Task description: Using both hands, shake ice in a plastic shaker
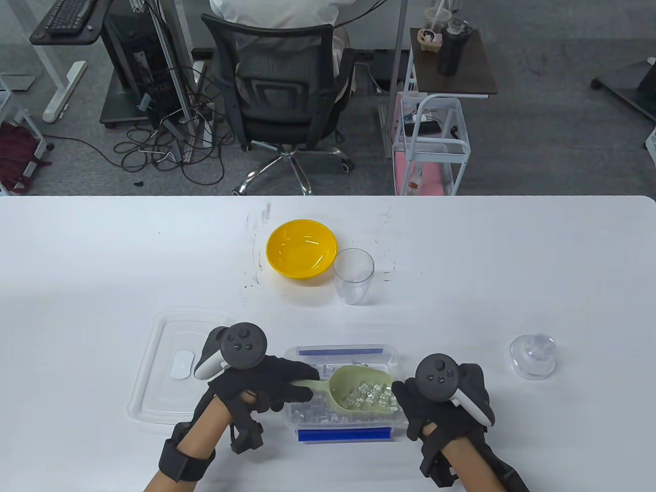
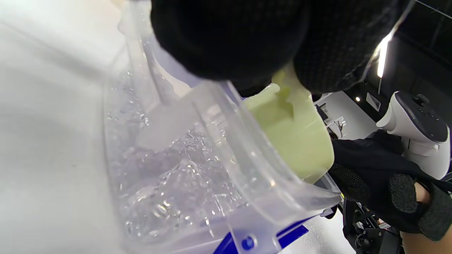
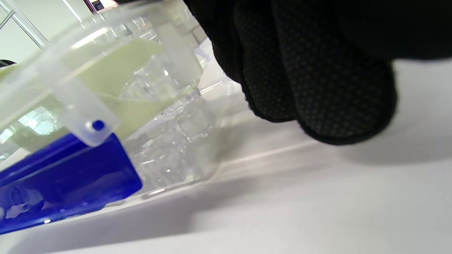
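Fig.: L hand point(image 1: 266, 382) is gripping the handle of the green scoop point(image 1: 361, 392), bowl loaded w/ ice, handle axis running left-right over the ice box point(image 1: 341, 353). R hand point(image 1: 435, 405) is bracing the box's right end; whether its grip is curled can't be told. Shaker cup point(image 1: 353, 277) is standing upright on the counter point(image 1: 512, 266), beyond the box, beside the yellow bowl point(image 1: 301, 248); shaker lid point(image 1: 533, 356) is lying well right. Scoop-holding L hand is probably carrying ice away & slightly right.
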